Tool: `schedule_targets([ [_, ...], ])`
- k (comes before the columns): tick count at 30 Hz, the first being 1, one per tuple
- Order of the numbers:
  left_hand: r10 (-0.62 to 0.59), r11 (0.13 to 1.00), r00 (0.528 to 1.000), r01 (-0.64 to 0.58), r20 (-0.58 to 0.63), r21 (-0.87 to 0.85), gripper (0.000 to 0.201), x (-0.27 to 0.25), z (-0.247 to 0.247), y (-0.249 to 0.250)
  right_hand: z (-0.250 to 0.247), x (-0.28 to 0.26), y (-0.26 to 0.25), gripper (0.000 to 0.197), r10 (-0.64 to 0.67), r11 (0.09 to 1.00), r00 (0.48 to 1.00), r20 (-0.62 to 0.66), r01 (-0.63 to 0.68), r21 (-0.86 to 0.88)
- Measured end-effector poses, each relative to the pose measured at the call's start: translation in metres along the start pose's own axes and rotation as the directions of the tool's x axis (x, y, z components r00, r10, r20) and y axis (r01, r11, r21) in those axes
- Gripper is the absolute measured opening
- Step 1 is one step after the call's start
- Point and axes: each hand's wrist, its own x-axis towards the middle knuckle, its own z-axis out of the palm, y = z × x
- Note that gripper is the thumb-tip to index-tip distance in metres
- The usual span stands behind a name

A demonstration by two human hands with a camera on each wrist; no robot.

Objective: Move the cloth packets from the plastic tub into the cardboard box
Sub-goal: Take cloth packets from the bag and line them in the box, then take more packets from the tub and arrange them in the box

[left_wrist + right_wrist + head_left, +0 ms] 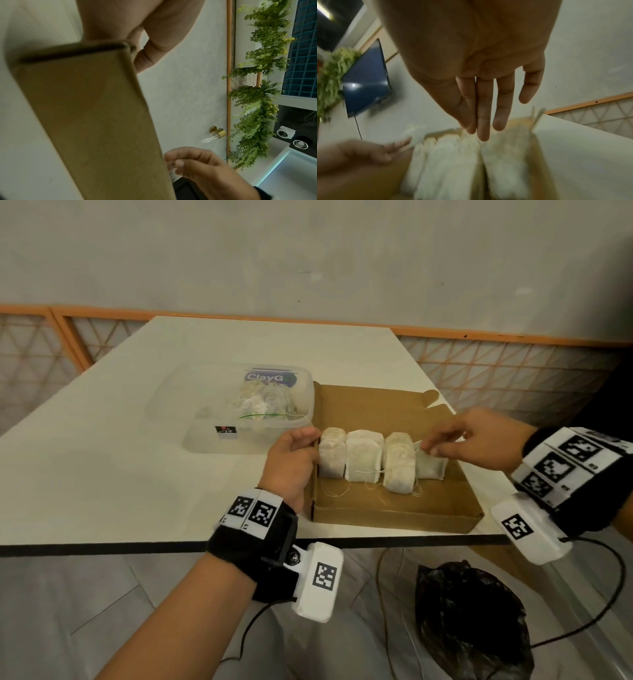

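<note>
The brown cardboard box [376, 412] lies open on the white table, with several white cloth packets [363, 460] standing in a row inside it. My left hand [291, 460] grips the box's left wall [94, 108], its thumb [147, 56] inside the box. My right hand [431, 445] reaches over the right end of the row and pinches the top corner of the rightmost packet [433, 469] between thumb and nearly straight fingers [483, 121]. The clear plastic tub [171, 405] stands left of the box and holds a few more packets [253, 402].
The table's dark front edge [137, 549] runs just below the box. A black plastic bag [469, 621] and cables lie on the floor beneath. An orange-framed lattice [496, 364] lines the wall behind the table.
</note>
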Motion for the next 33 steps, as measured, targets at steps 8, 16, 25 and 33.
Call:
schedule_targets([
  [8,-0.074,0.968,0.991,0.044,0.114,0.247,0.015,-0.004,-0.02,0.022,-0.022,0.006,-0.093,0.013,-0.221,0.923,0.965,-0.141,0.253,0.289],
  [16,0.211,0.952,0.975,-0.191,-0.062,0.24,0.017,0.001,-0.066,0.093,0.004,0.093,-0.17,0.018,-0.173,0.904,0.966,-0.194,0.234,0.357],
  [25,0.162,0.7,0.966,0.032,-0.202,0.713,0.042,0.067,-0.087,0.12,0.025,0.125,-0.203,0.019,-0.201,0.974,0.977,-0.076,0.207,0.092],
  [33,-0.078,0.48,0.992,0.126,-0.1,0.868,0.041,0.076,-0.09,0.116,0.039,0.112,-0.181,0.009,-0.296,0.908,0.955,-0.028,0.291,0.301],
])
